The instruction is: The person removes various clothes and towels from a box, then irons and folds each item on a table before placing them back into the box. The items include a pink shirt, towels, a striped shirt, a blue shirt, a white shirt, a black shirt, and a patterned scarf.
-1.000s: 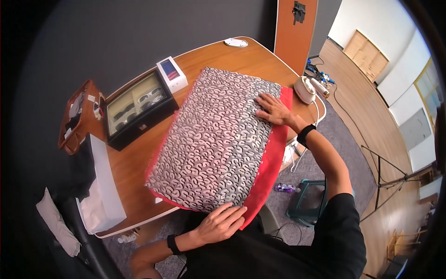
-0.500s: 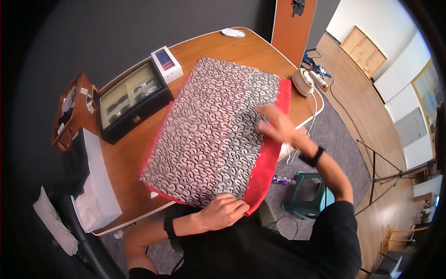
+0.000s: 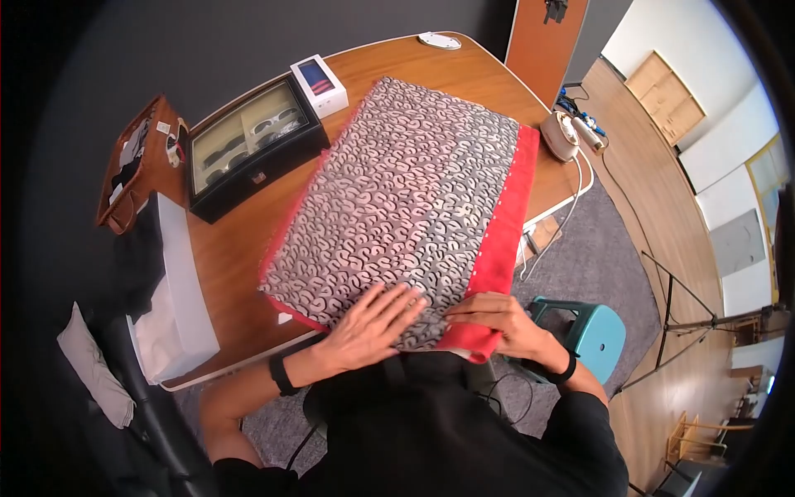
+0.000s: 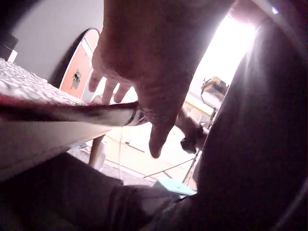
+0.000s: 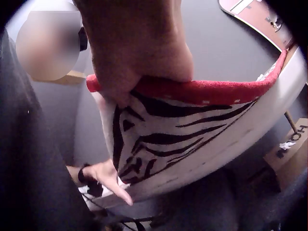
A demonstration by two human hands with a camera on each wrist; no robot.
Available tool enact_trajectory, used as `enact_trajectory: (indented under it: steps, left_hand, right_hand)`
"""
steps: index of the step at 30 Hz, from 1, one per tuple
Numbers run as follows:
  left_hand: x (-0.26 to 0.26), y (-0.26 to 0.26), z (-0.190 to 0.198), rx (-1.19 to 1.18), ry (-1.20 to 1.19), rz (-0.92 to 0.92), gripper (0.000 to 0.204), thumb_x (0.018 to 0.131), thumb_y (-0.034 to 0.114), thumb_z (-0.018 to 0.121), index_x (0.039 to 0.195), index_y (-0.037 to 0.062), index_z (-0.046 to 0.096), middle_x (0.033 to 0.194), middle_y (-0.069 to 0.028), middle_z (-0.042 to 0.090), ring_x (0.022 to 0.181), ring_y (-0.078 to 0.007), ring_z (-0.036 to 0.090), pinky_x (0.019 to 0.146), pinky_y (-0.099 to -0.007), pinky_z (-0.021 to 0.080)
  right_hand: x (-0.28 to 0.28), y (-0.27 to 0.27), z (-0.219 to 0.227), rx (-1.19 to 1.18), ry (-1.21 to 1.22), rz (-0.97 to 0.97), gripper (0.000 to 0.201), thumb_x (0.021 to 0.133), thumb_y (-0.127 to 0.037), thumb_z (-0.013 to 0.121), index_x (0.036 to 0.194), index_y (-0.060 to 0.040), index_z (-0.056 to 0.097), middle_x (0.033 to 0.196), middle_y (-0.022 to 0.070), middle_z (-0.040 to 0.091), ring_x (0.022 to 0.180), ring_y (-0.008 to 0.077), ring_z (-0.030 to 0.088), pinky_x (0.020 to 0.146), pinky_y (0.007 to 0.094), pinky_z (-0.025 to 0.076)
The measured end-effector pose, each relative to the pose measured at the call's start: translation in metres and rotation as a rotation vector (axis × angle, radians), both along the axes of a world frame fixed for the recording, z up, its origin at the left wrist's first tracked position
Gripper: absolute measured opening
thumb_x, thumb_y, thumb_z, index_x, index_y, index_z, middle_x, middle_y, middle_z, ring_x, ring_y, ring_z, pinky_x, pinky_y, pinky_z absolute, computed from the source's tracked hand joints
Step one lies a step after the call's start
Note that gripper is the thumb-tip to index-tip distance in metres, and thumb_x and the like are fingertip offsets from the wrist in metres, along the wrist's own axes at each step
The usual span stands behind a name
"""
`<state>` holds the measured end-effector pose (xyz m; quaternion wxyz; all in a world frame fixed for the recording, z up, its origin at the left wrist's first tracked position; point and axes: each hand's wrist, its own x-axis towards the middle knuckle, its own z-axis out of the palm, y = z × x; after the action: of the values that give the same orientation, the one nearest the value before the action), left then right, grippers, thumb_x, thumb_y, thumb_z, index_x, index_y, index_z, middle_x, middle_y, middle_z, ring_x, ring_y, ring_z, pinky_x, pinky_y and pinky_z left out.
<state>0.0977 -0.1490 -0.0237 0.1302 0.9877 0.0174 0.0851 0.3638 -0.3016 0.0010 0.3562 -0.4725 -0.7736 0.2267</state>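
Observation:
A large patterned cloth (image 3: pixel 397 199), grey with black and pale curls and a red border (image 3: pixel 502 224), lies flat across the wooden table. My left hand (image 3: pixel 373 327) rests on its near edge with fingers straight and spread; in the left wrist view the thumb (image 4: pixel 156 144) points down off the edge. At the near right corner, my right hand (image 3: pixel 497 319) pinches the red border between thumb and curled fingers. The right wrist view shows a black-and-white striped underside (image 5: pixel 168 125) hanging below that border, with my left hand (image 5: pixel 106 175) beyond it.
Along the table's back stand a black glasses case (image 3: pixel 257 145), a white box (image 3: pixel 321 87) and a brown leather bag (image 3: pixel 145 161). A white box (image 3: pixel 178 290) sits at the left edge, a corded appliance (image 3: pixel 561 137) at the right. A teal stool (image 3: pixel 592 340) stands on the floor.
My right hand has come from the upper right border down to the near right corner and taken hold there. My left hand has shifted left and flattened on the cloth.

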Motion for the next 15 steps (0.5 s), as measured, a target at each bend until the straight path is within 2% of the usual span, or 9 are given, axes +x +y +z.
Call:
enact_trajectory:
  steps: [2, 3, 4, 6, 8, 9, 12, 13, 15]
  left_hand:
    - [-0.022, 0.011, -0.024, 0.288, 0.041, 0.079, 0.074, 0.087, 0.019, 0.066, 0.156, 0.0041, 0.042, 0.154, -0.0175, 0.049, 0.143, -0.0318, 0.046, 0.12, -0.0533, 0.031]
    - [-0.03, 0.017, -0.026, 0.211, -0.025, 0.112, 0.064, 0.087, 0.01, 0.058, 0.151, 0.0043, 0.05, 0.147, -0.0172, 0.056, 0.139, -0.0308, 0.051, 0.118, -0.0531, 0.035]
    - [-0.038, 0.026, -0.027, 0.239, -0.102, 0.145, 0.053, 0.086, 0.01, 0.06, 0.138, 0.0034, 0.062, 0.136, -0.0152, 0.064, 0.131, -0.0294, 0.058, 0.114, -0.0521, 0.04]
    - [-0.056, 0.051, -0.022, 0.19, -0.174, 0.192, 0.038, 0.085, 0.01, 0.061, 0.122, 0.0023, 0.071, 0.123, -0.0141, 0.07, 0.119, -0.0286, 0.064, 0.108, -0.0502, 0.045]
    - [-0.068, 0.073, -0.01, 0.185, -0.215, 0.255, 0.03, 0.085, 0.01, 0.063, 0.111, 0.002, 0.074, 0.117, -0.0127, 0.072, 0.114, -0.0279, 0.067, 0.105, -0.0481, 0.048]
    - [-0.072, 0.078, -0.001, 0.177, -0.252, 0.306, 0.03, 0.081, 0.005, 0.066, 0.11, 0.0026, 0.074, 0.112, -0.0119, 0.074, 0.107, -0.0283, 0.069, 0.101, -0.0463, 0.051]
    - [-0.092, 0.11, 0.006, 0.062, -0.268, 0.31, 0.033, 0.077, 0.0, 0.068, 0.108, 0.0037, 0.075, 0.105, -0.0111, 0.076, 0.1, -0.0297, 0.071, 0.098, -0.0458, 0.053]
    - [-0.094, 0.113, 0.009, -0.009, -0.278, 0.315, 0.035, 0.072, -0.005, 0.071, 0.105, 0.0044, 0.078, 0.099, -0.0115, 0.077, 0.095, -0.0307, 0.072, 0.095, -0.0452, 0.054]
    - [-0.098, 0.118, 0.015, -0.191, -0.288, 0.353, 0.035, 0.071, -0.006, 0.073, 0.103, 0.0043, 0.079, 0.099, -0.0125, 0.077, 0.096, -0.0301, 0.072, 0.092, -0.0427, 0.055]
  right_hand:
    - [0.005, -0.004, 0.014, 0.011, 0.079, -0.02, 0.041, 0.076, -0.014, 0.077, 0.114, -0.0007, 0.075, 0.119, 0.0137, 0.073, 0.107, 0.0329, 0.071, 0.092, 0.0413, 0.055]
    - [0.008, -0.005, 0.019, 0.03, 0.099, -0.021, 0.039, 0.077, -0.015, 0.078, 0.113, -0.0007, 0.075, 0.118, 0.0132, 0.074, 0.107, 0.0321, 0.071, 0.091, 0.0414, 0.055]
    - [0.011, -0.006, 0.025, 0.048, 0.12, -0.026, 0.037, 0.078, -0.016, 0.078, 0.112, -0.0007, 0.076, 0.118, 0.0127, 0.074, 0.106, 0.0313, 0.072, 0.091, 0.0415, 0.055]
    - [0.015, -0.007, 0.034, 0.002, 0.195, -0.041, 0.031, 0.08, -0.016, 0.077, 0.106, 0.0004, 0.077, 0.116, 0.0159, 0.075, 0.105, 0.0329, 0.072, 0.091, 0.0431, 0.056]
    - [0.022, -0.008, 0.037, -0.033, 0.29, -0.033, 0.031, 0.081, -0.018, 0.077, 0.105, 0.0014, 0.077, 0.115, 0.0177, 0.075, 0.105, 0.0346, 0.072, 0.092, 0.044, 0.056]
    - [0.023, -0.011, 0.04, -0.068, 0.351, -0.055, 0.03, 0.083, -0.019, 0.075, 0.103, 0.0037, 0.076, 0.113, 0.0203, 0.075, 0.104, 0.0363, 0.072, 0.093, 0.0454, 0.055]
    - [0.034, -0.011, 0.035, -0.109, 0.371, -0.096, 0.029, 0.085, -0.017, 0.073, 0.103, 0.0053, 0.075, 0.112, 0.0207, 0.075, 0.105, 0.0381, 0.072, 0.093, 0.0459, 0.055]
    - [0.039, -0.014, 0.032, -0.131, 0.336, -0.133, 0.026, 0.087, -0.014, 0.072, 0.104, 0.0058, 0.074, 0.111, 0.0184, 0.075, 0.104, 0.0301, 0.072, 0.094, 0.0403, 0.054]
    - [0.044, -0.028, 0.018, -0.265, 0.523, -0.436, 0.021, 0.092, -0.014, 0.07, 0.101, 0.0043, 0.074, 0.103, 0.0109, 0.075, 0.095, 0.0209, 0.07, 0.086, 0.0342, 0.053]
